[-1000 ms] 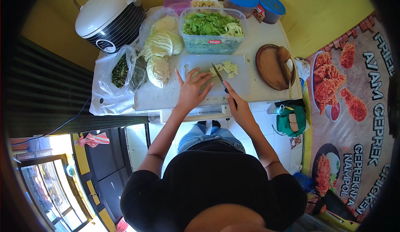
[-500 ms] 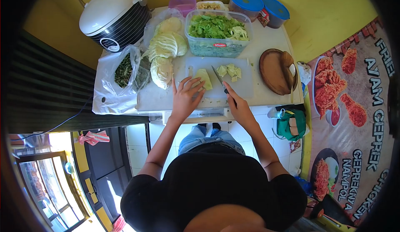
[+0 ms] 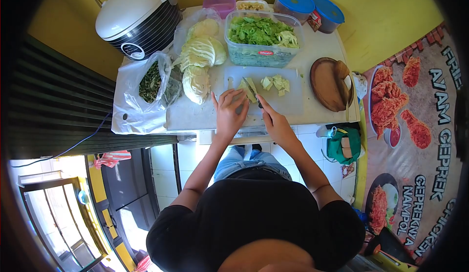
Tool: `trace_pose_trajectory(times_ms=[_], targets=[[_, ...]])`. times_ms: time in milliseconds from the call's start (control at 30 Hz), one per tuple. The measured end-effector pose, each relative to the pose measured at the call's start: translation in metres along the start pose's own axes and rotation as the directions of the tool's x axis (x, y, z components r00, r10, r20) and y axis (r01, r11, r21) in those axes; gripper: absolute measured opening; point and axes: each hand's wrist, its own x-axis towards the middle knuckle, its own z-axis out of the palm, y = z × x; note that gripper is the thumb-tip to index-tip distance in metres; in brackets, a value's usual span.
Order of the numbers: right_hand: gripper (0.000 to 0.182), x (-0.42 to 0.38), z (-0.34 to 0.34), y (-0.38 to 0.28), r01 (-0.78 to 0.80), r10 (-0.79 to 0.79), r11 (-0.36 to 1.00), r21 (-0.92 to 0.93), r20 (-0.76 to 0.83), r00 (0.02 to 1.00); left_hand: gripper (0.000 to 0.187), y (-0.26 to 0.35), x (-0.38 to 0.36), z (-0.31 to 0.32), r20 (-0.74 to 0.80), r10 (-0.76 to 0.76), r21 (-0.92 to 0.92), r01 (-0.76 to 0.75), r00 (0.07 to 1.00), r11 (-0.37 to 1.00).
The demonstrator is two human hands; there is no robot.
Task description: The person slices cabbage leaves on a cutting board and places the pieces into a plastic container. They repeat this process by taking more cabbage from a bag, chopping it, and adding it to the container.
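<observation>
A pale green cabbage piece (image 3: 243, 87) lies on the white cutting board (image 3: 291, 107). The curled fingers of my left hand (image 3: 230, 115) press on its near left side. My right hand (image 3: 276, 124) is closed around the dark handle of a knife (image 3: 252, 90), whose blade lies along the cabbage piece and points away from me. Chopped cabbage (image 3: 279, 83) forms a small pile right of the blade. Left of the board rest a cut cabbage half (image 3: 196, 85) and sliced cabbage (image 3: 201, 52).
Behind the board stands a clear container (image 3: 261, 57) of shredded greens. A rice cooker (image 3: 139, 20) and a plastic bag of dark leaves (image 3: 151, 84) occupy the left. To the right sits a wooden mortar (image 3: 326, 85) with its pestle; blue-lidded tubs (image 3: 295, 0) are at the back.
The knife has moved left from beside the cabbage piece onto it. My left fingers have drawn closer together and curled. The whole view has shifted slightly.
</observation>
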Motion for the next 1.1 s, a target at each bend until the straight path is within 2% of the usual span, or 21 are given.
trace_pose_trajectory(times_ms=[200,367,467,600,667,767,1100], targets=[[0.051,0.0,0.005,0.001,-0.019,0.019,0.997,-0.072,0.001,1.0,0.023,0.006,0.003,-0.006,0.007,0.001,0.03,-0.002,1.0,1.0],[0.056,-0.003,0.009,-0.001,0.016,-0.015,0.971,-0.237,0.007,1.0,0.022,0.004,0.001,-0.004,0.021,-0.031,-0.004,0.031,0.999,1.0],[0.057,-0.004,0.015,0.001,0.02,-0.024,0.964,-0.267,-0.009,1.0,0.023,0.005,0.003,-0.006,0.01,-0.028,0.016,0.027,1.0,0.999],[0.058,0.006,0.019,-0.001,-0.049,0.049,0.959,-0.279,-0.006,0.999,0.025,0.004,0.002,-0.004,0.063,-0.038,0.008,0.038,0.997,0.999],[0.058,0.014,0.024,0.001,-0.022,0.012,0.96,-0.279,-0.036,0.999,0.024,0.005,0.002,-0.006,0.06,-0.04,0.024,0.039,0.997,0.999],[0.059,0.015,0.02,-0.006,-0.046,0.045,0.956,-0.291,-0.011,0.999,0.023,0.007,0.003,-0.007,0.059,-0.055,0.048,0.052,0.997,0.998],[0.059,-0.019,0.015,0.002,-0.019,0.016,0.96,-0.279,-0.012,1.0,0.022,0.005,0.003,-0.004,0.045,-0.068,0.015,0.068,0.997,0.998]])
